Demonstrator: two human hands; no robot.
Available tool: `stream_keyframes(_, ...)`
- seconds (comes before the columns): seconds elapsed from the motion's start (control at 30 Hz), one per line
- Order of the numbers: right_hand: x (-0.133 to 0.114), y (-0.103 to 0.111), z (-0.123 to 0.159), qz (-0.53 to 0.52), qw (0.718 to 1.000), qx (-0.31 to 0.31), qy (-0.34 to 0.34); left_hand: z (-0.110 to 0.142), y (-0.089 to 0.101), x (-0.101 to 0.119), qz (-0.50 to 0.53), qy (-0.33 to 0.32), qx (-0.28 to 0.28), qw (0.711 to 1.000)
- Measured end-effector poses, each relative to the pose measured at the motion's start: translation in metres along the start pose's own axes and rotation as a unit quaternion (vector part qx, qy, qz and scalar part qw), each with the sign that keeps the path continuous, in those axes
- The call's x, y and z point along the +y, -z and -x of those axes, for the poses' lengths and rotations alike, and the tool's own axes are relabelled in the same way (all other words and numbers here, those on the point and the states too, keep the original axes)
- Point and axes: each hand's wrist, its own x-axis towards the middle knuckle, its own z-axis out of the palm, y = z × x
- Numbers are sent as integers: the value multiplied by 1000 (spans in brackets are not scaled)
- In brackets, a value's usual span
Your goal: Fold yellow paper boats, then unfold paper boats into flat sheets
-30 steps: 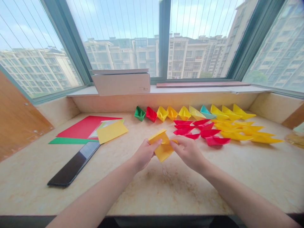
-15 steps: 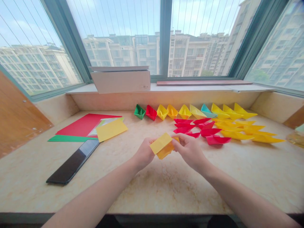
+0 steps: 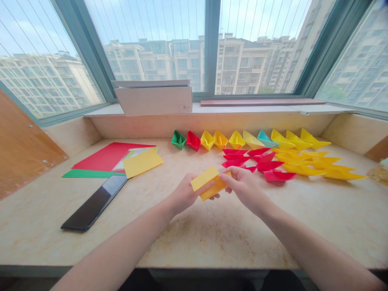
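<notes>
- near the middle of the frame, a folded yellow paper [image 3: 209, 182] is held in the air above the table [image 3: 212, 246], between both hands.
- the left hand [image 3: 184, 195] is closed on the paper's left side, its thumb lying across the top layer; the right hand [image 3: 245, 188] pinches the right end between thumb and fingers.
- just beyond the right hand lie flat red paper boats [image 3: 242, 159], with flat yellow paper boats [image 3: 303, 169] to their right.
- along the back of the table, upright paper boats stand in a row, starting from a green paper boat [image 3: 178, 140] at the left.
- to the left lie a red paper sheet [image 3: 106, 157], a green paper sheet [image 3: 85, 174], a loose yellow paper sheet [image 3: 142, 163] and a black smartphone [image 3: 95, 203].
- risk: if the right hand swings forward, it could knock the red boats out of place; a loosened pinch could let the layers spring apart, and too hard a pull could crumple or tear the paper.
</notes>
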Motion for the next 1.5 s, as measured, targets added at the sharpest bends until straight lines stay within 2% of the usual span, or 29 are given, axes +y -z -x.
stream_keyframes(0.23, 6, -2, 1, 58, 997, 43, 25, 0, -4, 1, 13, 6, 8, 1000)
stream_keyframes(0.37, 3, -1, 2, 73, 996, 41, 19, -1, -3, 0, 12, 7, 3, 1000)
stream_keyframes(0.6, 4, 1, -2, 40, 999, 15, -2, -2, -4, -1, -2, -3, 15, 1000)
stream_keyframes(0.67, 7, 2, -5, 23, 999, 20, 11, -3, -4, -2, -7, -13, 51, 999)
stream_keyframes(0.8, 11, 2, -4, 42, 991, 83, 102, -9, 2, -6, -4, -35, 188, 982)
stream_keyframes(0.87, 12, -2, 1, 73, 985, 61, 143, -10, 5, -8, -6, -44, 241, 970)
stream_keyframes(0.93, 12, -7, 7, 93, 981, -1, 170, -11, 6, -9, -17, -60, 264, 962)
stream_keyframes(1.0, 14, -15, 11, 116, 975, -54, 181, -10, 5, -8, -31, -76, 268, 960)
stream_keyframes(1.1, 17, -23, 14, 150, 972, -77, 165, -8, 1, -6, -47, -90, 265, 959)
stream_keyframes(1.33, 16, -26, 13, 178, 978, -25, 104, -9, -1, -8, -39, -105, 272, 956)
stream_keyframes(1.5, 23, -26, 7, 162, 981, 12, 107, -10, -5, -12, 12, -59, 206, 977)
